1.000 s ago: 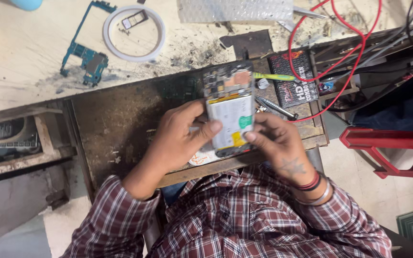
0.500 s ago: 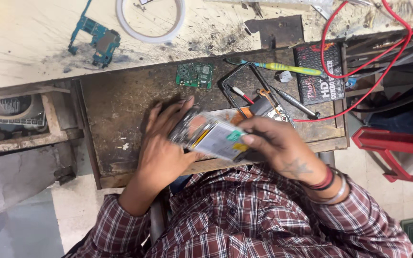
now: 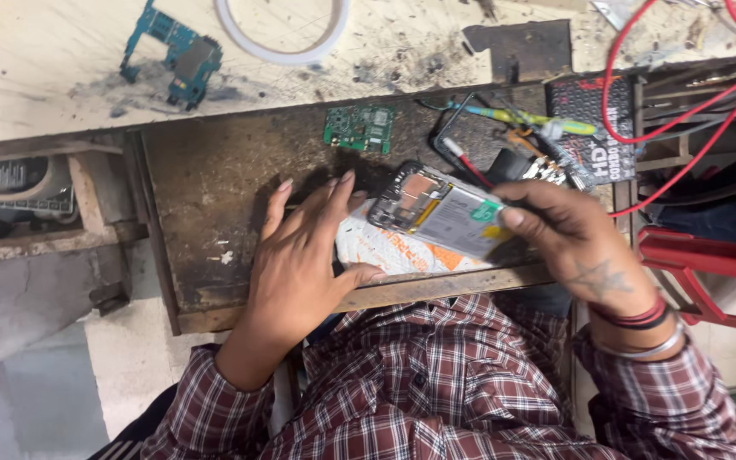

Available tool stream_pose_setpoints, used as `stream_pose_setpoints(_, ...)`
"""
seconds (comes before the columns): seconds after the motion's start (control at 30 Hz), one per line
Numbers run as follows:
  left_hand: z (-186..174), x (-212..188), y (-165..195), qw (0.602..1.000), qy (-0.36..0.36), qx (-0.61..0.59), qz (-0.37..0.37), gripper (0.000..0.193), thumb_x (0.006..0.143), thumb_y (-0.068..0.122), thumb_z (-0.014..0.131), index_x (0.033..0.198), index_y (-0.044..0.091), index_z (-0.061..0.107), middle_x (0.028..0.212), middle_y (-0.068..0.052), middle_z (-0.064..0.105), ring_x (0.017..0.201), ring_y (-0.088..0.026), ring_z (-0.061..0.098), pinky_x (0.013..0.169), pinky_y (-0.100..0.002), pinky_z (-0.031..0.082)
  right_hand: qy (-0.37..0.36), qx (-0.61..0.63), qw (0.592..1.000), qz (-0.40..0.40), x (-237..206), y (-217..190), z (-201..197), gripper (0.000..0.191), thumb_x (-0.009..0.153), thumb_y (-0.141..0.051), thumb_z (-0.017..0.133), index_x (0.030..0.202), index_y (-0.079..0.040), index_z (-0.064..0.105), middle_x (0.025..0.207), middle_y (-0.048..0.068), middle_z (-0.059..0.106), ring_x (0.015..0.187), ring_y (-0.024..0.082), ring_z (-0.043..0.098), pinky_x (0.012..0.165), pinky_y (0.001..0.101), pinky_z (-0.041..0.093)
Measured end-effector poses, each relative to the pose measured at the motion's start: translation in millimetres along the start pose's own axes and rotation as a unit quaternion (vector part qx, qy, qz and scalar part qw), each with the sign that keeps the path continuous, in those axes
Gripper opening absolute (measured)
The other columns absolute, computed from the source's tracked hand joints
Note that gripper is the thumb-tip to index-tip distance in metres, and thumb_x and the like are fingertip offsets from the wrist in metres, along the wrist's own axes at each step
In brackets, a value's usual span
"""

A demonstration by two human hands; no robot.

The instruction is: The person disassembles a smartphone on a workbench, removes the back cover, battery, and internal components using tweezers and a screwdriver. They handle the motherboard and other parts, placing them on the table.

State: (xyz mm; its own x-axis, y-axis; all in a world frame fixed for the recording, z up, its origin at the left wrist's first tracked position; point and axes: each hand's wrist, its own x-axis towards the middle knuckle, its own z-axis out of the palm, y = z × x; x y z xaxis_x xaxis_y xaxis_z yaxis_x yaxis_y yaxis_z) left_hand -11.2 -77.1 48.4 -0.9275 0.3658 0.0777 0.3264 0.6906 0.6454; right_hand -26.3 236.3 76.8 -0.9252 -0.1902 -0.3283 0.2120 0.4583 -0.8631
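Left hand (image 3: 304, 247) lies flat, fingers spread; right hand (image 3: 568, 238) is curled, gripping.

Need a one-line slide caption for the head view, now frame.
Right hand grips an opened phone over a dark worktop; left hand lies flat beside it, green circuit board behind.

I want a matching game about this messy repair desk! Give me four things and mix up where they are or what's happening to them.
Things:
1. opened phone
2. small green circuit board
3. blue circuit board
4. white ring

Places or states:
A. lying alone on the dark work board, above the left hand
B. cut off by the top edge of the picture, on the pale table
C. held at one end by the right hand
D. on the pale table, left of the ring

Pairs: 1-C, 2-A, 3-D, 4-B
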Motion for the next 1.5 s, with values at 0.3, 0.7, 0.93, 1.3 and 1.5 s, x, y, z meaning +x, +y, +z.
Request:
stream_pose_setpoints(0.3,0,-7,-5,0.999,0.034,-0.037,0.002,0.128,0.061,0.048,0.088,0.158,0.002,0.018,0.15,-0.015,0.054,0.139,-0.03,0.051,0.125,-0.055,0.022,-0.058,-0.167,0.984,0.002,19,-29,10,0.024,0.097,-0.017,0.063,0.116,-0.009,0.075,0.094,0.009,0.079,0.085,0.018,0.077,0.074,0.0305,0.059)
stream_pose_setpoints(0.7,-7,-5,-2,0.999,0.013,0.0,0.034,0.099,0.072,0.047,0.085,0.149,0.002,0.043,0.142,-0.017,0.06,0.136,-0.032,0.053,0.121,-0.057,0.026,0.095,-0.404,0.874,-0.253,12,-33,45,0.036,0.082,-0.005,0.072,0.116,-0.016,0.077,0.109,0.006,0.071,0.095,0.028,0.063,0.083,0.0409,0.052)
stream_pose_setpoints(0.93,-9,-2,4,0.998,0.038,0.014,0.047,0.09,0.073,0.044,0.086,0.143,0.0,0.05,0.138,-0.018,0.063,0.135,-0.032,0.055,0.121,-0.056,0.028,0.186,-0.376,0.871,-0.255,8,-50,4,0.032,0.086,-0.006,0.083,0.116,-0.014,0.077,0.108,0.005,0.072,0.097,0.026,0.067,0.084,0.0379,0.053)
stream_pose_setpoints(1.3,-4,0,7,0.996,0.049,0.041,0.061,0.089,0.071,0.048,0.085,0.138,-0.003,0.054,0.134,-0.019,0.064,0.134,-0.032,0.055,0.119,-0.057,0.028,0.289,-0.336,0.867,-0.229,8,-60,-32,0.021,0.096,-0.003,0.082,0.114,-0.008,0.075,0.106,0.01,0.071,0.096,0.025,0.07,0.083,0.0344,0.054)
stream_pose_setpoints(1.5,-6,2,9,0.995,0.055,0.045,0.072,0.086,0.073,0.05,0.082,0.137,-0.001,0.055,0.135,-0.017,0.064,0.134,-0.032,0.055,0.118,-0.058,0.029,0.286,-0.447,0.784,-0.322,37,-61,-44,0.024,0.092,-0.006,0.086,0.114,-0.008,0.076,0.107,0.008,0.071,0.099,0.028,0.066,0.087,0.0387,0.052)
